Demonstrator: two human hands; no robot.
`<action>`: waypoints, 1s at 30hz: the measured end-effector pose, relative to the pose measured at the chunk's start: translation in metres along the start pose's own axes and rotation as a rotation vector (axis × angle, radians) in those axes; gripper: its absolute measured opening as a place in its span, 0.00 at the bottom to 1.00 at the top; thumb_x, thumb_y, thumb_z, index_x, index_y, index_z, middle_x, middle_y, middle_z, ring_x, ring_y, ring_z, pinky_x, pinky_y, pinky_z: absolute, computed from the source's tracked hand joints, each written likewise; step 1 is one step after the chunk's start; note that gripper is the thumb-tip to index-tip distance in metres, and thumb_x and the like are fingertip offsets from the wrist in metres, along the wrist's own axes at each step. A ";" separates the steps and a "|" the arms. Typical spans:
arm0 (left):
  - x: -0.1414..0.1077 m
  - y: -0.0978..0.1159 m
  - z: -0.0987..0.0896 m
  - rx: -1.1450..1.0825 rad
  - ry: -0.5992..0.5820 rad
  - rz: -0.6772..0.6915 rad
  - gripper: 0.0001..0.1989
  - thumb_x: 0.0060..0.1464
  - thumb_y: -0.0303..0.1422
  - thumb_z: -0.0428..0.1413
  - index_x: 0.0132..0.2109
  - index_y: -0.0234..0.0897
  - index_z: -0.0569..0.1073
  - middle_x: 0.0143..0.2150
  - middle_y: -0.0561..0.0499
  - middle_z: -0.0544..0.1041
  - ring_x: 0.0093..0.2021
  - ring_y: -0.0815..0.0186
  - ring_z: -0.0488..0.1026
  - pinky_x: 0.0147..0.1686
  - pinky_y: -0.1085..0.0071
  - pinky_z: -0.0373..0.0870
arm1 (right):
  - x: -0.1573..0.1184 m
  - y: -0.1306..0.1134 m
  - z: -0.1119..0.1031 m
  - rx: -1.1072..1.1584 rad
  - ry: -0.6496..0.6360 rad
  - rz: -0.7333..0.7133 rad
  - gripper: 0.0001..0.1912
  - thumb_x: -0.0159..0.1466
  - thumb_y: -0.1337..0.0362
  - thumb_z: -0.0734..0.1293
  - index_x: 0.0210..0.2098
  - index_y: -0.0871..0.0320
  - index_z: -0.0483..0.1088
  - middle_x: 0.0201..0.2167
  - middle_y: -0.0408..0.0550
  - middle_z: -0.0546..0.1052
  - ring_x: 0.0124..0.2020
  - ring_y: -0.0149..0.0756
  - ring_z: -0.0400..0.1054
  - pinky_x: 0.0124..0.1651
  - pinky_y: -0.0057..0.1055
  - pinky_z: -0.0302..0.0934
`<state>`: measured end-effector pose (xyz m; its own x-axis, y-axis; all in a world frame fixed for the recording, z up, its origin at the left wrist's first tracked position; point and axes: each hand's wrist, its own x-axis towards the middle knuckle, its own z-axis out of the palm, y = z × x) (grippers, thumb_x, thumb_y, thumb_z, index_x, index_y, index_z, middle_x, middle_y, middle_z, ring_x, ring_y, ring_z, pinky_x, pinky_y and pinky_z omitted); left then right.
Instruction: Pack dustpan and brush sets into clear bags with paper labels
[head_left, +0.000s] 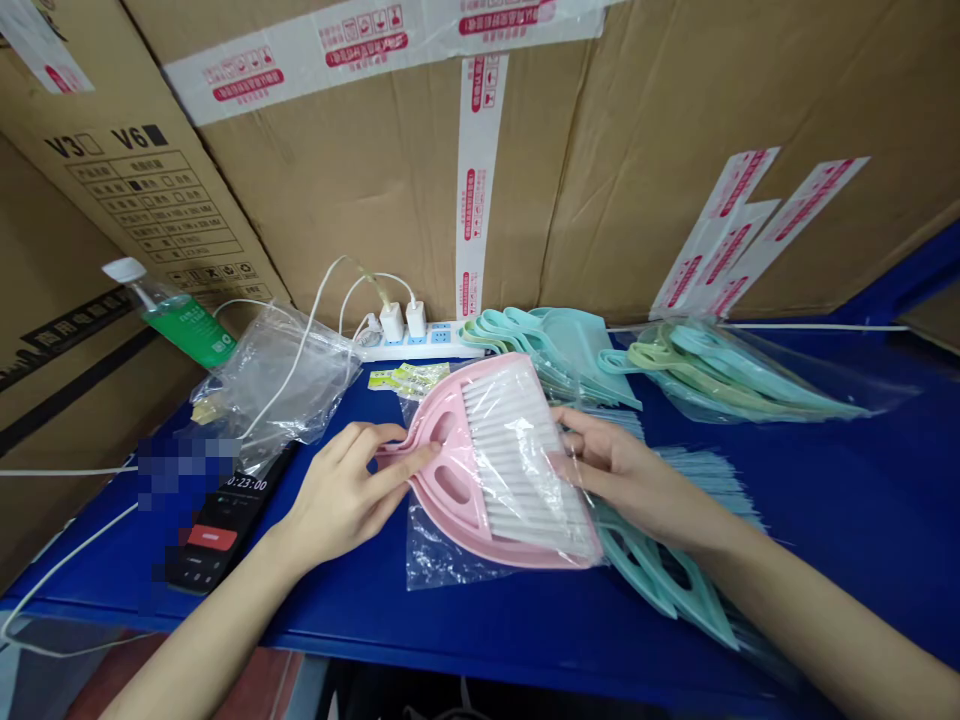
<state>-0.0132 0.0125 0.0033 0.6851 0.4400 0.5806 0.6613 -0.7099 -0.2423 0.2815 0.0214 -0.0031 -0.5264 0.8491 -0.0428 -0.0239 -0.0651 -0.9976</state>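
Note:
A pink dustpan (441, 522) holds a small brush with white bristles (517, 450), and the two are nested together. Clear plastic (442, 560) lies around and below the set. With my left hand (349, 490) I grip the handle end, the index finger resting on the pink brush body. My right hand (611, 460) pinches the set's right side by the bristle tips. Turquoise brushes (660, 570) lie on the table under my right hand and forearm. Behind the set rest several stacked turquoise dustpans (577, 345).
Bagged turquoise and green dustpans (720, 370) lie at the back right. A power strip (435, 345) with plugged chargers stands against cardboard boxes (360, 190). On the left are crumpled plastic bags (277, 370), a bottle (184, 320), a phone (225, 530) and loose white cables.

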 end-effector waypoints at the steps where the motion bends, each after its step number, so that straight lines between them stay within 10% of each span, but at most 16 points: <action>1: 0.001 0.002 0.000 -0.004 0.031 -0.016 0.18 0.62 0.27 0.52 0.57 0.43 0.71 0.45 0.46 0.74 0.43 0.63 0.73 0.42 0.65 0.73 | 0.001 0.002 0.001 0.018 0.028 -0.001 0.33 0.58 0.44 0.71 0.56 0.57 0.65 0.41 0.52 0.81 0.37 0.37 0.76 0.42 0.34 0.69; 12: 0.004 0.018 -0.003 -0.149 -0.119 0.226 0.18 0.65 0.27 0.48 0.60 0.39 0.69 0.61 0.48 0.74 0.66 0.62 0.64 0.69 0.57 0.53 | 0.002 0.001 0.010 0.127 0.153 0.058 0.40 0.55 0.43 0.73 0.60 0.54 0.62 0.49 0.56 0.79 0.45 0.44 0.76 0.45 0.39 0.70; 21: 0.001 -0.006 0.000 0.053 0.109 0.236 0.18 0.68 0.22 0.42 0.57 0.31 0.72 0.55 0.49 0.79 0.65 0.67 0.65 0.71 0.60 0.50 | 0.002 -0.003 0.015 0.065 0.236 0.001 0.40 0.56 0.43 0.72 0.62 0.53 0.61 0.48 0.56 0.79 0.46 0.46 0.75 0.43 0.41 0.71; 30: -0.009 -0.051 -0.013 0.194 -0.095 -0.068 0.25 0.63 0.19 0.42 0.61 0.39 0.70 0.55 0.45 0.78 0.56 0.58 0.75 0.57 0.56 0.74 | 0.002 -0.004 0.002 0.085 0.343 -0.013 0.35 0.54 0.43 0.73 0.55 0.52 0.64 0.49 0.55 0.78 0.49 0.49 0.74 0.48 0.46 0.70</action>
<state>-0.0567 0.0371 0.0210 0.6567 0.5396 0.5269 0.7470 -0.5617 -0.3557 0.2786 0.0224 0.0005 -0.2097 0.9759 -0.0599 -0.1073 -0.0839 -0.9907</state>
